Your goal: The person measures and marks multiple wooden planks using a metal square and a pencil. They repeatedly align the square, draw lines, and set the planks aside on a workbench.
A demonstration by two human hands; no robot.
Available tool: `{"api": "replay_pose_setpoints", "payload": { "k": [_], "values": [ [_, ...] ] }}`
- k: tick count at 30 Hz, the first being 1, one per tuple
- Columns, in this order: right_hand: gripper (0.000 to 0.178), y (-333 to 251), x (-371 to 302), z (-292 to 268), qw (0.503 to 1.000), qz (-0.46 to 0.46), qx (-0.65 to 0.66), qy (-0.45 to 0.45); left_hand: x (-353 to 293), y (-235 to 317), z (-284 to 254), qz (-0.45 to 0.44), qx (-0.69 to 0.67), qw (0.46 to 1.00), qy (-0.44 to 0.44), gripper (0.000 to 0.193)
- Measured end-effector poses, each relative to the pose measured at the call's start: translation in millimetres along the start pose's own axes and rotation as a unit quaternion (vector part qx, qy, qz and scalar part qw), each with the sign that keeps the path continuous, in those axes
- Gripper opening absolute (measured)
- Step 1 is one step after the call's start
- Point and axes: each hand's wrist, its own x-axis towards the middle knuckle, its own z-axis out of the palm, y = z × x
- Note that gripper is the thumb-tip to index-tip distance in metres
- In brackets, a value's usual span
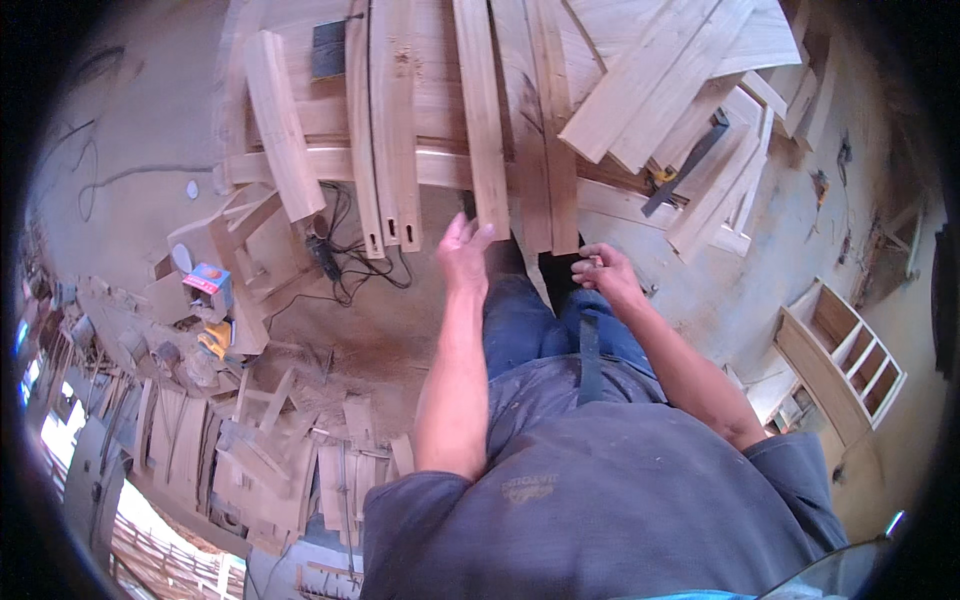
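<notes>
My left hand (pixel 464 262) is at the near end of a pale wooden board (pixel 482 120), its fingers apart and its thumb overlapping the board's corner. It does not grip the board. To the right, my right hand (pixel 607 275) has its fingers curled together, just beside the end of a darker brown board (pixel 555 130). Whatever those fingers hold, if anything, is too small to make out. Left of my left hand lie several narrow pale strips (pixel 400 140) with dark slots cut near their ends. All these pieces stick out over the near edge of the wooden work surface (pixel 440 165).
Wide boards (pixel 640 90) are stacked at the right, with a dark metal bar (pixel 685 165) among them. A power tool (pixel 322 255) and its cable hang at the left. A wooden stand (pixel 225 260) carries a small box (pixel 208 290). A divided wooden frame (pixel 840 350) lies far right.
</notes>
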Motion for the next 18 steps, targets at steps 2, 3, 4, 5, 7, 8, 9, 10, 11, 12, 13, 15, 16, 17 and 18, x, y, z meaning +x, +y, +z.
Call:
{"api": "replay_pose_setpoints", "payload": {
  "k": [2, 3, 4, 5, 7, 8, 9, 10, 11, 12, 13, 15, 16, 17, 18],
  "values": [
    [0.034, -7, -8, 5, 1.000, 0.005, -0.011, 0.007, 7, -12, -3, -0.007, -0.007, 1.000, 0.024, 0.086],
    [0.034, -10, -10, 6, 1.000, 0.004, -0.017, 0.002, 21, -35, -30, -0.051, -0.021, 0.998, 0.033, 0.071],
    [0.034, -8, -10, 2, 1.000, 0.006, -0.015, 0.007, 20, -30, -31, -0.052, -0.094, 0.991, 0.075, 0.066],
    [0.034, -6, -8, 0, 1.000, 0.000, -0.003, 0.004, 13, -26, -35, -0.053, -0.167, 0.978, 0.115, 0.062],
    [0.035, -2, -4, -4, 1.000, -0.007, 0.005, 0.012, 5, -14, -50, -0.036, -0.329, 0.927, 0.176, 0.059],
    [0.035, 0, -3, -5, 1.000, -0.011, 0.010, 0.017, 5, -7, -59, -0.030, -0.361, 0.917, 0.166, 0.058],
    [0.035, 0, -3, -6, 1.000, -0.014, 0.008, 0.013, 1, 8, -60, -0.023, -0.393, 0.906, 0.155, 0.056],
    [0.035, -2, -4, -5, 1.000, -0.017, 0.004, 0.009, 1, 18, -64, -0.016, -0.426, 0.893, 0.144, 0.055],
    [0.035, -4, -5, -5, 1.000, -0.020, 0.000, 0.005, 10, 20, -72, 0.005, -0.408, 0.904, 0.128, 0.053],
    [0.035, -7, -7, -4, 1.000, -0.015, -0.002, 0.006, 14, 20, -76, 0.002, -0.394, 0.909, 0.137, 0.052],
    [0.035, -10, -8, -1, 1.000, -0.010, -0.003, 0.008, 18, 20, -81, -0.002, -0.380, 0.914, 0.145, 0.050],
    [0.035, -10, -9, 0, 1.000, -0.016, 0.000, -0.002, 21, 19, -86, -0.011, -0.396, 0.910, 0.125, 0.057],
    [0.035, -7, -7, 0, 1.000, -0.017, -0.002, -0.002, 19, 14, -85, 0.033, -0.321, 0.938, 0.128, 0.064],
    [0.035, -5, -5, 0, 1.000, -0.017, -0.005, -0.002, 17, 7, -80, 0.078, -0.245, 0.958, 0.130, 0.071],
    [0.035, -3, -4, 1, 1.000, -0.015, -0.007, -0.001, 12, 2, -72, 0.120, -0.165, 0.970, 0.131, 0.079]
  ]
}}
